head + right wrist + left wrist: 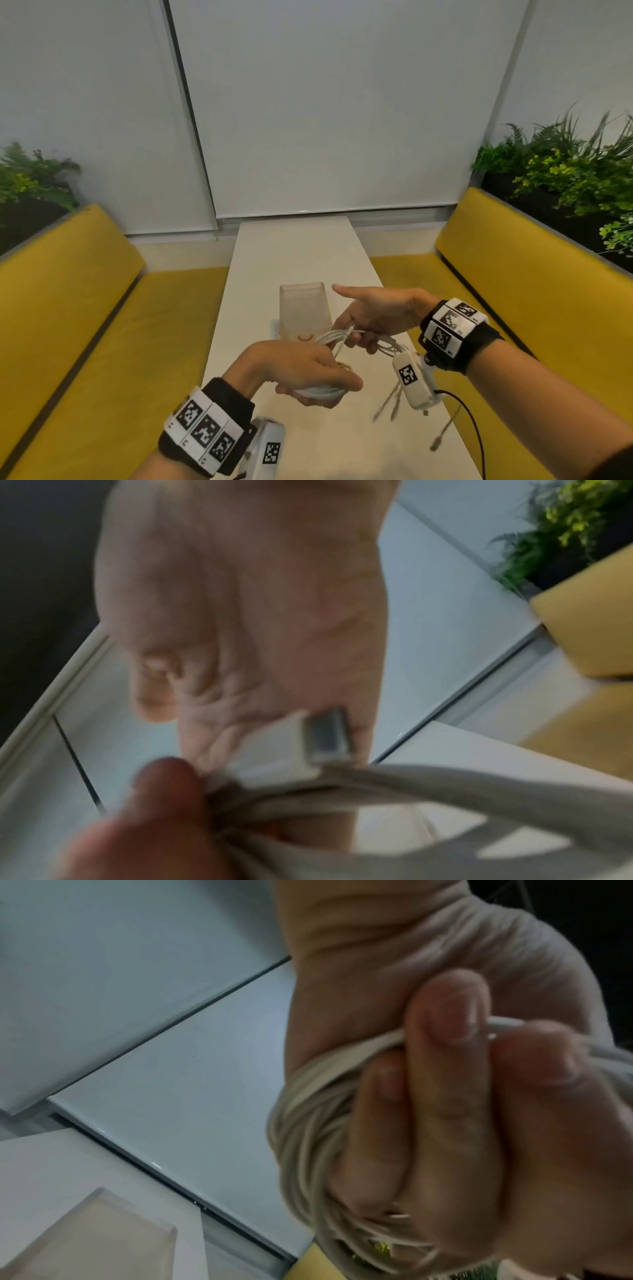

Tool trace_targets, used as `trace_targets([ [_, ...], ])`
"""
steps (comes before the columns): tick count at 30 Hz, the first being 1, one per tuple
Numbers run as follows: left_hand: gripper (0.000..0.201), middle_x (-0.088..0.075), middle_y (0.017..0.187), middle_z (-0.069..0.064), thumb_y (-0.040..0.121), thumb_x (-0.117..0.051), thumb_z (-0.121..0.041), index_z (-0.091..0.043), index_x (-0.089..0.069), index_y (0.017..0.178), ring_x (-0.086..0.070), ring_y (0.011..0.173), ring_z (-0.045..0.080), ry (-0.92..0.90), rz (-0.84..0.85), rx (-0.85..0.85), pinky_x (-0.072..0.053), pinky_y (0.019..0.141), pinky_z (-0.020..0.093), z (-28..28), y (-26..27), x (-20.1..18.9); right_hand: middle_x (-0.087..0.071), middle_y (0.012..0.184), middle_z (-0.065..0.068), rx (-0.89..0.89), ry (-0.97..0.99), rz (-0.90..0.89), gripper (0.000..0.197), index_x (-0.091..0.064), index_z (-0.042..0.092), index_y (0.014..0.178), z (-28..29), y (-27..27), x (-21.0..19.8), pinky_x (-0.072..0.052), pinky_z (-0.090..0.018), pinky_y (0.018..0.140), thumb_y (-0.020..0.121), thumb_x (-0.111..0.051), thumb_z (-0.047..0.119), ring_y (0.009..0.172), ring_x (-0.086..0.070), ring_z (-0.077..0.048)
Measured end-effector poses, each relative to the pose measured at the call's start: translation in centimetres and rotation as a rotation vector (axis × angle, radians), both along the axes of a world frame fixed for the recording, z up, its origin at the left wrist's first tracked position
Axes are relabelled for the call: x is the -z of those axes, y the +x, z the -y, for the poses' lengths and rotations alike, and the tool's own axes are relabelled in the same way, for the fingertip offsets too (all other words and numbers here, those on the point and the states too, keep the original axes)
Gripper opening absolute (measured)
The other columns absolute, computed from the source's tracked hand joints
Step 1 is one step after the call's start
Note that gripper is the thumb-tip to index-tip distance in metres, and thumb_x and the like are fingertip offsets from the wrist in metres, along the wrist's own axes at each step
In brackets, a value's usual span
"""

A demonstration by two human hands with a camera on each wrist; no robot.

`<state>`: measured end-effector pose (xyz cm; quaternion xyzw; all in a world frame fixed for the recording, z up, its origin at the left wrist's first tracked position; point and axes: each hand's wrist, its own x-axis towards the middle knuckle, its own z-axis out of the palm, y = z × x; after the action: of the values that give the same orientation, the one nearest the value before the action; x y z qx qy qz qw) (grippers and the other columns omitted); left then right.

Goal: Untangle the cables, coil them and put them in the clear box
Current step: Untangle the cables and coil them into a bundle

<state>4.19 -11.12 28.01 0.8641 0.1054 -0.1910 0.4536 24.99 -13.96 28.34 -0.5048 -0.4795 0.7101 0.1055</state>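
The left hand [308, 371] is curled tight around a coiled bundle of thin white cables [322, 390], held just above the long white bench [294, 253]. Loose strands run up to the right hand [376, 313], whose lower fingers pinch them while the forefinger points straight. The clear plastic box [305, 308] stands upright just beyond both hands.

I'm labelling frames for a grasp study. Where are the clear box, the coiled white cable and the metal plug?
clear box [305, 310]: head view, on its near wall.
coiled white cable [301, 1131]: left wrist view, on the loops beside the curled fingers.
metal plug [329, 735]: right wrist view, on its metal shell.
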Motion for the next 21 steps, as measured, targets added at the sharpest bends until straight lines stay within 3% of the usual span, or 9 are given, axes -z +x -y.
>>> trace_targets([
  [2,0.06,-0.051,0.058,0.011,0.096,-0.041,-0.063,-0.015,-0.057,0.064,-0.038,0.039,0.022,0.088,-0.064,-0.01,-0.033,0.041,0.024,0.0,0.3,0.7,-0.043,0.075,0.0,-0.001,0.07,0.09,0.063,-0.06,0.007,0.114,0.1,-0.6,0.1,-0.038,-0.024,0.06,0.101,-0.027,0.059,0.062,-0.035,-0.011],
  [4,0.059,-0.053,0.06,0.009,0.095,-0.041,-0.065,-0.017,-0.056,0.064,-0.041,0.04,0.019,0.142,-0.072,-0.082,-0.035,0.043,0.025,-0.5,0.5,1.6,-0.045,0.076,0.0,-0.006,0.175,0.208,0.031,-0.057,0.007,0.108,0.3,-1.2,0.3,-0.038,-0.026,0.061,0.104,-0.038,0.031,0.062,-0.037,-0.01],
  [6,0.058,-0.056,0.063,0.006,0.095,-0.04,-0.067,-0.019,-0.054,0.064,-0.046,0.045,0.018,0.228,-0.048,-0.184,-0.037,0.045,0.024,-0.9,0.8,2.5,-0.045,0.077,-0.001,0.005,0.232,0.275,0.02,-0.054,0.006,0.108,0.4,-1.8,0.7,-0.041,-0.025,0.059,0.103,-0.037,0.016,0.061,-0.039,-0.01],
  [9,0.055,-0.056,0.066,-0.001,0.097,-0.036,-0.065,-0.024,-0.052,0.063,-0.049,0.057,0.013,0.436,0.019,-0.279,-0.039,0.057,0.024,-1.5,1.2,3.5,-0.047,0.078,-0.004,0.055,0.274,0.352,0.023,-0.051,0.003,0.114,0.4,-2.1,1.0,-0.051,-0.027,0.057,0.104,-0.038,0.018,0.059,-0.045,-0.012],
  [13,0.051,-0.045,0.063,-0.011,0.102,-0.033,-0.055,-0.032,-0.043,0.059,-0.042,0.058,0.007,0.613,0.156,-0.352,-0.028,0.054,0.023,-1.6,1.5,3.7,-0.048,0.08,-0.007,0.177,0.309,0.366,0.029,-0.044,0.005,0.127,0.3,-2.3,1.5,-0.053,-0.029,0.051,0.104,-0.038,0.023,0.055,-0.046,-0.012],
  [15,0.048,-0.045,0.065,-0.011,0.103,-0.032,-0.052,-0.031,-0.048,0.064,-0.043,0.06,0.007,0.694,0.221,-0.37,-0.027,0.053,0.022,-1.6,1.7,4.1,-0.05,0.079,-0.008,0.234,0.334,0.384,0.026,-0.047,0.005,0.12,0.4,-2.6,1.8,-0.052,-0.03,0.05,0.103,-0.036,0.021,0.052,-0.047,-0.013],
  [19,0.048,-0.06,0.083,-0.01,0.1,-0.029,-0.056,-0.027,-0.063,0.082,-0.051,0.07,0.009,0.812,0.321,-0.393,-0.028,0.054,0.018,-2.0,2.0,6.2,-0.05,0.069,-0.011,0.25,0.379,0.393,0.022,-0.053,0.005,0.09,1.0,-3.4,1.9,-0.051,-0.038,0.058,0.096,-0.034,0.013,0.05,-0.048,-0.017],
  [21,0.049,-0.062,0.08,-0.01,0.098,-0.028,-0.058,-0.027,-0.062,0.08,-0.052,0.07,0.01,0.839,0.369,-0.42,-0.029,0.055,0.017,-2.2,2.1,6.9,-0.052,0.077,-0.015,0.267,0.391,0.381,0.027,-0.054,0.005,0.093,1.3,-3.7,2.0,-0.051,-0.04,0.06,0.098,-0.032,0.02,0.056,-0.051,-0.02],
])
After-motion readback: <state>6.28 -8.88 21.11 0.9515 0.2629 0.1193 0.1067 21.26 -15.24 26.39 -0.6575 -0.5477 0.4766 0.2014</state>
